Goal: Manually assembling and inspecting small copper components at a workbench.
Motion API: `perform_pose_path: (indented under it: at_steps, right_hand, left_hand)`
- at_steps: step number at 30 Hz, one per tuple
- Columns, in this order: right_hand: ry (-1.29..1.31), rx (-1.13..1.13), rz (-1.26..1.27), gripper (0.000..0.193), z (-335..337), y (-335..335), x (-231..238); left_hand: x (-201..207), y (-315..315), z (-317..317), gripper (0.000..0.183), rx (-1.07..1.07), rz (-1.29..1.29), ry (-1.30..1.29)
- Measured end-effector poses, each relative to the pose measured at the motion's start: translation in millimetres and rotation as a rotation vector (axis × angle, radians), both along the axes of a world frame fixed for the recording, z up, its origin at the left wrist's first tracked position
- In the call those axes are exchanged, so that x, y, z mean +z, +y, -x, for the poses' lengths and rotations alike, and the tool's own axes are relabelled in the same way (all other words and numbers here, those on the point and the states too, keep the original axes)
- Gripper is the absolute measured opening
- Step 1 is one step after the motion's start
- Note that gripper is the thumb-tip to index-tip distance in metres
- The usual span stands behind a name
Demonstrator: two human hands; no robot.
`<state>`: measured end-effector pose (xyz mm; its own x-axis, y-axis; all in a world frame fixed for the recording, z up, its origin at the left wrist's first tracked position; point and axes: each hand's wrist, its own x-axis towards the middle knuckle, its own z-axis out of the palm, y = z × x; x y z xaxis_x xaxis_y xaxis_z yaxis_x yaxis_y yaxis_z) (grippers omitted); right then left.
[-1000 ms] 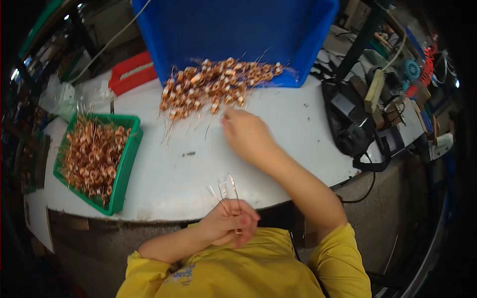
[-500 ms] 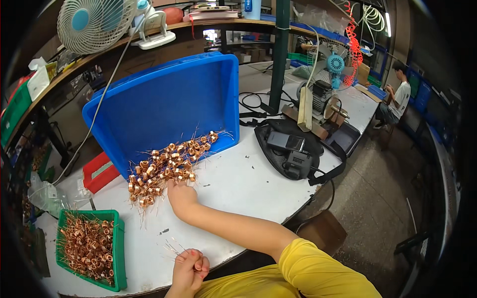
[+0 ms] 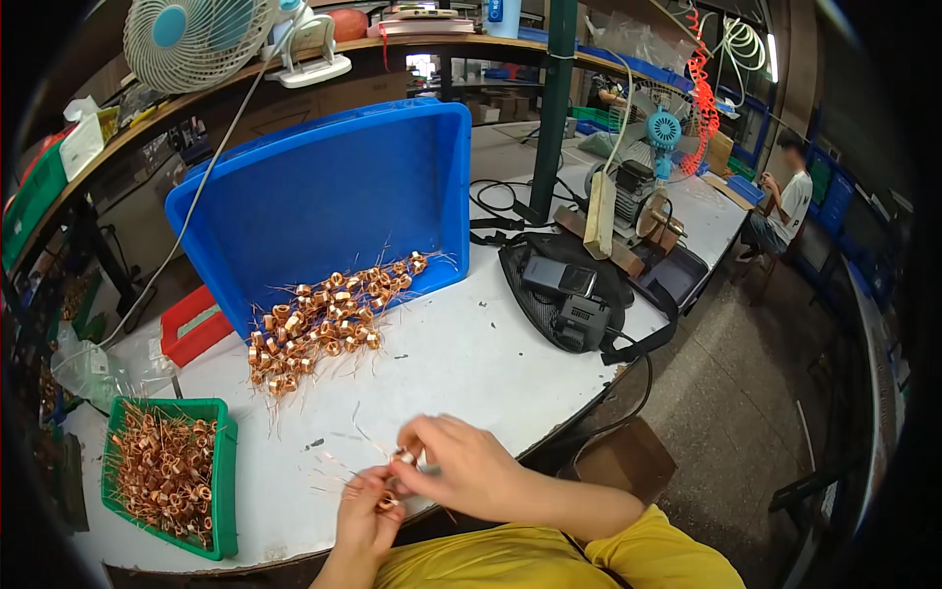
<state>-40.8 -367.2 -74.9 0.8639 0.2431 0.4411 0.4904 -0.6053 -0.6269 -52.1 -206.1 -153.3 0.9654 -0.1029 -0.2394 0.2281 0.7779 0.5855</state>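
Copper coil [image 3: 390,502] is pinched in the left hand [image 3: 363,512]; the right hand [image 3: 459,469] pinches another coil [image 3: 403,456], likely bunching them, needing careful alignment.

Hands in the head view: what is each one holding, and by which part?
Right hand: a copper coil, by its round body. Left hand: another coil; the exact hold is unclear.
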Motion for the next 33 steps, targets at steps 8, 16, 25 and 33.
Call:
perform_pose_path:
  at_steps: [8, 16, 25, 33]
  right_hand:
    - [-0.046, 0.006, -0.110, 0.017, 36.3, -6.4, -4.1]
    - [0.354, 0.052, -0.443, 0.015, 26.9, -26.7, -25.4]
    - [0.550, 0.236, -0.682, 0.045, 25.0, -32.4, -77.5]
    - [0.456, 0.399, -0.796, 0.072, 27.5, -19.4, -78.6]
  left_hand:
    - [-7.0, -12.4, 9.8, 0.013, -0.397, 0.271, 0.089]
    - [-1.3, -9.0, 15.6, 0.025, -0.455, 0.356, 0.012]
    - [-2.7, -15.6, 10.6, 0.025, -0.391, 0.275, 0.049]
    - [-13.9, -15.0, 12.0, 0.023, -0.564, 0.425, 0.114]
